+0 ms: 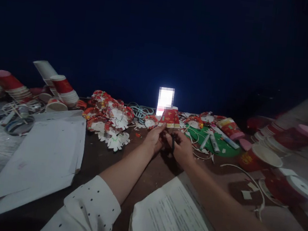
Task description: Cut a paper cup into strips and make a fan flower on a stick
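My left hand (pixel 154 137) holds a red patterned paper cup (pixel 170 118) upside down at its lower edge, above the dark table (pixel 104 158). My right hand (pixel 181 147) grips dark scissors (pixel 173 140), whose blades point up at the cup's rim. Both hands meet near the middle of the table. Just behind the cup stands a small bright lit screen (pixel 165 101).
A pile of cut red-and-white paper flowers (pixel 109 119) lies to the left. Stacks of red cups (pixel 12 86) sit far left, and more cups (pixel 266 158) far right. White paper sheets (pixel 41 154) lie front left, printed pages (pixel 170 217) front centre, glue tubes on a green sheet (pixel 222 149) right.
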Demonstrator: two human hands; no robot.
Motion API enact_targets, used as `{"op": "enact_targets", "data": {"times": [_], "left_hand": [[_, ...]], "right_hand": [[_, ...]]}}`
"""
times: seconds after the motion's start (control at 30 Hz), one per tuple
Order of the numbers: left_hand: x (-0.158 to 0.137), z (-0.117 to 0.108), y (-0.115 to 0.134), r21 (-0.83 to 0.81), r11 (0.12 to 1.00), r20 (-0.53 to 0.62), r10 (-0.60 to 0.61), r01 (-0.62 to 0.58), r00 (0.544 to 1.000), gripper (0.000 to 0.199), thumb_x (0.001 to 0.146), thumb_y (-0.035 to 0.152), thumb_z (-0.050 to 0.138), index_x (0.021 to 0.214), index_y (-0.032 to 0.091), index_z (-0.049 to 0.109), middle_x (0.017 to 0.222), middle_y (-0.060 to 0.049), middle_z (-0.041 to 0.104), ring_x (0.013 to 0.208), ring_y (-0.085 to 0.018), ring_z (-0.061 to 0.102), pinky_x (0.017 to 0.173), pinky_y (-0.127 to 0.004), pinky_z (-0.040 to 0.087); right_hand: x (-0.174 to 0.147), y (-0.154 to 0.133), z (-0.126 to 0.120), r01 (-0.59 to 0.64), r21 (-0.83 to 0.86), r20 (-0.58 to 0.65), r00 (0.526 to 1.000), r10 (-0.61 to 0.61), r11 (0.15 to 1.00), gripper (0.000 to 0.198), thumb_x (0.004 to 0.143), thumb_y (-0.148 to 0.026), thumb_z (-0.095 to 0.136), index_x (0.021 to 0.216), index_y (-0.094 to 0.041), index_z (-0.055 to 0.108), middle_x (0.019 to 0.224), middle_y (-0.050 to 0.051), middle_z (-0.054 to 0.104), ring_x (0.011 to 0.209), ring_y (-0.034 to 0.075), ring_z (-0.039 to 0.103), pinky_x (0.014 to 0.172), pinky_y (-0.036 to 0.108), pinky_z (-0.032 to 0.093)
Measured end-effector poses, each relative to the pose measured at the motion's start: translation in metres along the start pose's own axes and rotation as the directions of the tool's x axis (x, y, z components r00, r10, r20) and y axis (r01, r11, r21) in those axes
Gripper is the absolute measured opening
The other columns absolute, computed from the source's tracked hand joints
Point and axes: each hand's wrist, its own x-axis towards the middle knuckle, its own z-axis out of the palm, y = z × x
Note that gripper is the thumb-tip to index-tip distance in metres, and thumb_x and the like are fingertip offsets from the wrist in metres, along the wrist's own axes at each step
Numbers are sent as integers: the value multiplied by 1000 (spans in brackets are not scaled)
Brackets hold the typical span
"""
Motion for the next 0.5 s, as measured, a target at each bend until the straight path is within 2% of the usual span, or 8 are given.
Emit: {"op": "enact_targets", "data": {"times": [0.07, 0.23, 0.5], "left_hand": [[3, -3, -1, 15, 1000, 32, 12, -12, 999, 20, 78, 23, 69, 68, 13, 56, 52, 2, 56, 41, -8, 53, 45, -18, 43], [9, -8, -3, 38, 997, 23, 62, -63, 998, 26, 72, 27, 75, 67, 14, 54, 52, 4, 55, 41, -7, 52, 43, -17, 40], [4, -3, -7, 91, 995, 108, -41, 31, 993, 26, 74, 34, 72, 71, 13, 57, 51, 2, 57, 39, -10, 52, 41, -21, 41]], "right_hand": [[0, 2, 0, 14, 18, 5, 1000, -15, 1000, 30, 78, -47, 62, 88, -19, 64, 74, 3, 68, 64, 17, 59, 56, 26, 45], [0, 3, -1, -9, -7, 6, 1000, 9, 1000, 30, 77, -48, 62, 84, -19, 63, 64, 1, 63, 56, 15, 55, 51, 25, 41], [6, -7, -1, -97, 171, -42, 994, 106, 981, 38, 70, -49, 69, 90, -17, 66, 70, 4, 68, 59, 17, 60, 54, 27, 48]]}}
